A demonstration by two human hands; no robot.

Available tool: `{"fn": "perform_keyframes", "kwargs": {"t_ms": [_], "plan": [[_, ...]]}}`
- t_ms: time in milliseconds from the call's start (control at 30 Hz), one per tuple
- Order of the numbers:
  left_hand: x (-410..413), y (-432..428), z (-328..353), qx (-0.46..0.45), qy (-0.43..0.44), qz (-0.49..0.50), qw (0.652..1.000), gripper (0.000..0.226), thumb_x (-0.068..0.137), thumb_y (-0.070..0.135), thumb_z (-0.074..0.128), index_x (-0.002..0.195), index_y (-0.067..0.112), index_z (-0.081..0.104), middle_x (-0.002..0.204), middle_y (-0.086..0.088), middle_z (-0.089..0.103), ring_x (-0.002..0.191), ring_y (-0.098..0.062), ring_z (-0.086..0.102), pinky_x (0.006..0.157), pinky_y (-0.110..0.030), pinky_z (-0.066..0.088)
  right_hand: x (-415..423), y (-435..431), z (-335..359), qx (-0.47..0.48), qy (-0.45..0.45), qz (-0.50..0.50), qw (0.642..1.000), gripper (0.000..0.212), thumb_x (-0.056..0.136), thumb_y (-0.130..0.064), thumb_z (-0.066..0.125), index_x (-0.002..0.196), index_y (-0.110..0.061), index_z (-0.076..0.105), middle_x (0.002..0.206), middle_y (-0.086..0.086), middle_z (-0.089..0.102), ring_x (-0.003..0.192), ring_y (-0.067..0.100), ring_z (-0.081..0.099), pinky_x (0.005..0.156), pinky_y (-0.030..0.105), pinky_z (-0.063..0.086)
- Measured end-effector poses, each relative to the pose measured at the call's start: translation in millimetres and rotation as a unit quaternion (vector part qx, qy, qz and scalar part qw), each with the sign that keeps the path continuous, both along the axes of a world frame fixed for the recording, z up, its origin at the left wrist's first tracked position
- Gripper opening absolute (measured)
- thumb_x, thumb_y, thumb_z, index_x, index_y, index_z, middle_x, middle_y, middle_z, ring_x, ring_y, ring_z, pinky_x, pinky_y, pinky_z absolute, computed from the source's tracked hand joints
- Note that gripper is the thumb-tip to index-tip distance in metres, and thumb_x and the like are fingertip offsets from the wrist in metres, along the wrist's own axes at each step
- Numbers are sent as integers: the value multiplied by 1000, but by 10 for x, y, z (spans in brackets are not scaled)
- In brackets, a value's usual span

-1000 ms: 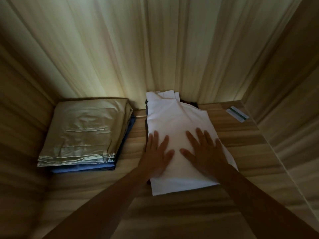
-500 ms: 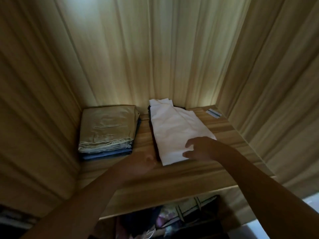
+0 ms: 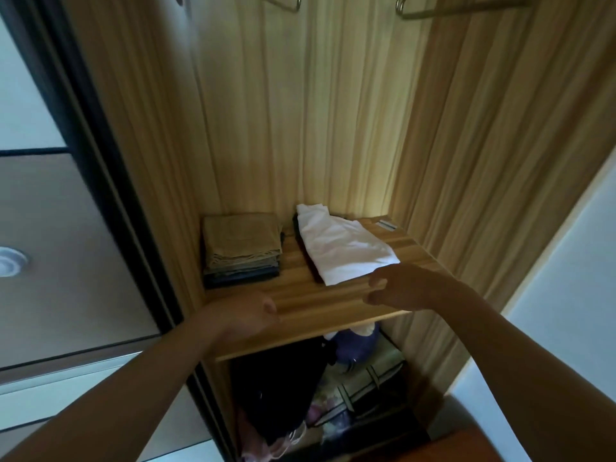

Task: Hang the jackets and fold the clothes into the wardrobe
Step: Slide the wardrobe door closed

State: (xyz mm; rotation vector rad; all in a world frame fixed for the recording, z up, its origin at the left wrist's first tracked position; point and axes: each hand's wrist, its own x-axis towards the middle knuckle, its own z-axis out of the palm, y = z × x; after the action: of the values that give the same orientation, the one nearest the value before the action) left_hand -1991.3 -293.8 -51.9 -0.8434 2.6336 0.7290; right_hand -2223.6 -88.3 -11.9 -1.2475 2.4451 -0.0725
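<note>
We judge the folding of the white garment (image 3: 343, 250) done. It lies folded on the wardrobe shelf (image 3: 310, 295) at the centre of the frame, just right of the khaki stack (image 3: 240, 240). Our right hand (image 3: 403, 288) hovers near its front edge, grip released, fingers loosely curled round nothing. Our left hand (image 3: 246, 315), lower left of it, is likewise empty. The next move calls for fetching another piece, perhaps a jacket for the bare hangers (image 3: 401, 13) at the top edge.
</note>
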Motion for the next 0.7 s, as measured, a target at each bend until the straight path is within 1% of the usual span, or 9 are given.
{"fn": "perform_keyframes", "kwargs": {"t_ms": [133,200,267,300,367,400,500,567,700], "plan": [[398,116,319,0,7,11,1000,41,83,67,52,103,35,70,109,7,70,102,-16,68,96,-42,56,243,201,217,-25,12,16,999,39,98,-44,60,133,-26,59,142,-2,53,127,15,47,92,18,34],[564,172,496,-19,16,11,1000,38,92,57,54,101,25,72,100,1,72,94,-20,68,87,-37,56,342,211,313,-47,24,33,998,35,102,-36,58,133,-20,59,140,2,54,116,11,47,73,-3,30],[731,256,694,-44,25,16,999,38,98,49,53,96,16,71,88,-1,67,84,-20,64,76,-34,49,512,252,453,-65,37,36,997,33,104,-26,55,133,-10,57,134,6,56,117,15,51,69,-7,31],[815,289,773,-54,29,21,998,38,98,49,53,90,16,70,84,-1,65,81,-19,62,74,-34,47,617,266,515,-80,43,48,995,36,103,-29,56,133,-8,56,132,4,57,121,17,52,80,-3,35],[966,374,909,-78,25,31,996,35,99,46,53,88,18,69,86,-1,66,85,-19,64,80,-36,49,782,243,563,-95,52,87,990,62,91,-57,56,131,-9,60,129,3,61,122,19,54,106,23,40],[1049,410,965,-97,11,33,995,33,100,43,52,94,16,71,94,-3,69,93,-20,66,87,-38,51,796,207,535,-106,49,95,989,76,81,-70,52,128,-11,64,126,3,64,121,19,55,109,34,40],[1334,498,1127,-151,-10,51,987,34,102,38,51,107,12,72,110,-5,70,102,-22,64,93,-36,51,902,72,523,-113,45,125,985,53,82,-67,60,102,-20,73,108,-3,70,106,14,60,102,39,46],[1561,555,1264,-168,8,61,984,31,101,39,53,112,16,71,113,0,68,102,-18,62,92,-31,48,1164,38,679,-132,53,124,982,51,80,-71,56,90,-23,73,100,-6,69,98,12,60,94,35,49],[2029,491,1506,-153,14,120,981,37,95,59,54,122,35,62,113,7,63,93,-14,67,86,-33,56,1604,-135,872,-130,3,127,983,53,94,-53,60,106,-3,72,108,13,71,105,29,65,80,32,48]]}}
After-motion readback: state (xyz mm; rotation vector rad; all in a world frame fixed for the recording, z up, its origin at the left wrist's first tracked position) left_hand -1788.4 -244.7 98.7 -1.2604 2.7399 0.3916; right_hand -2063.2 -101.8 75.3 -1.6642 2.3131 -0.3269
